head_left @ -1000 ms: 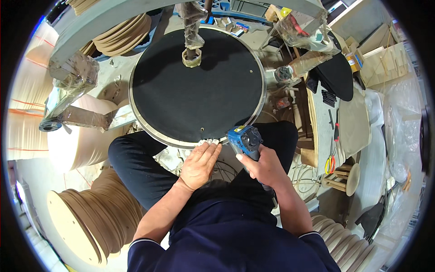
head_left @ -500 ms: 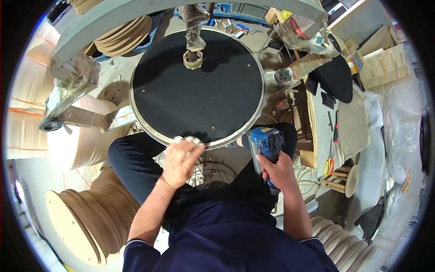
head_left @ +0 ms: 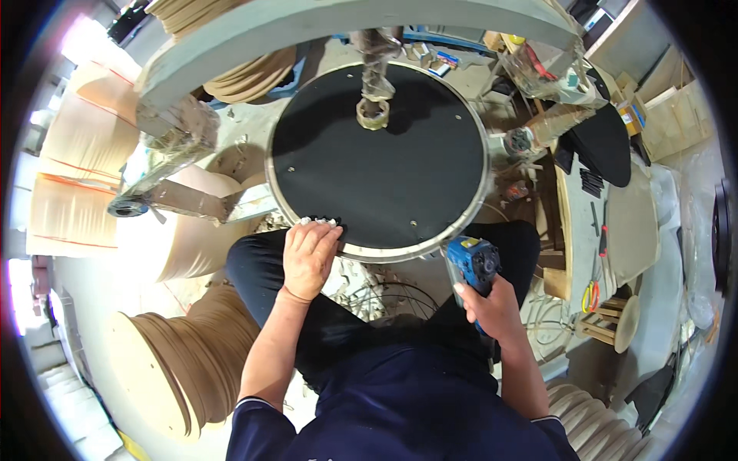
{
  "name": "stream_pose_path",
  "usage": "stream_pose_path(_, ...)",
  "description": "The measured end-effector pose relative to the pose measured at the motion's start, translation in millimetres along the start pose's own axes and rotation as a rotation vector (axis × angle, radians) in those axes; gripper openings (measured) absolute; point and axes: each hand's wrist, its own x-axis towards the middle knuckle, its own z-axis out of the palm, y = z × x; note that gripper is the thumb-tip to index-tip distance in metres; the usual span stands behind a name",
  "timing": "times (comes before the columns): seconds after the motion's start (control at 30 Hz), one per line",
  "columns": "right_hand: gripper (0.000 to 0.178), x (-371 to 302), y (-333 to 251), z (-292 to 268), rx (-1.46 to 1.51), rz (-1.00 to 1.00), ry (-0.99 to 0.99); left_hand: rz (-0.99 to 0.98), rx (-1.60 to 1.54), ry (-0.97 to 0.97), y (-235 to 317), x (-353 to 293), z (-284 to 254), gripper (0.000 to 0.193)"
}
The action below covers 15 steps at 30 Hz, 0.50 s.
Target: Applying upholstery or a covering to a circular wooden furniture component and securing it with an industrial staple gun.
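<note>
A round panel covered in black fabric (head_left: pixel 369 184) lies in front of me, with a pale rim (head_left: pixel 384 256) around it. At the panel's near left edge, my left hand (head_left: pixel 309 263) has its fingers drawn together on the fabric's margin, where a small dark fold shows by the thumb. White wrapping covers these fingertips, and what lies under them is partly hidden. Over my right thigh, my right hand (head_left: pixel 492 307) is wrapped round the handle of a blue staple gun (head_left: pixel 472 260). The gun's nose sits beside the panel's near right rim, apart from the fabric.
A curved grey frame (head_left: pixel 346 27) with plastic-wrapped arms (head_left: pixel 188 201) surrounds the panel; one post (head_left: pixel 375 69) reaches over it. Spools of brown strip (head_left: pixel 207 361) stand at left. The right-hand bench holds scissors (head_left: pixel 590 296), black pieces (head_left: pixel 592 183) and a small wooden stool-like spool (head_left: pixel 615 323).
My left hand has moved left along the near edge and now rests against the fabric's margin. The right hand keeps its grip on the staple gun. The whole view has shifted.
</note>
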Motion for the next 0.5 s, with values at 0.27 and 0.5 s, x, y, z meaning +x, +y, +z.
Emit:
stream_pose_path(0.27, 0.032, 1.6, 3.6, 6.7, -0.034, 0.009, -0.015, 0.019, -0.039, 0.026, -11.5, -5.6, 1.6, 0.029)
stream_pose_path(0.5, 0.033, 1.8, 2.4, 7.9, -0.043, 0.017, -0.021, 0.065, -0.004, -0.01, -4.0, -2.7, 1.1, 0.029)
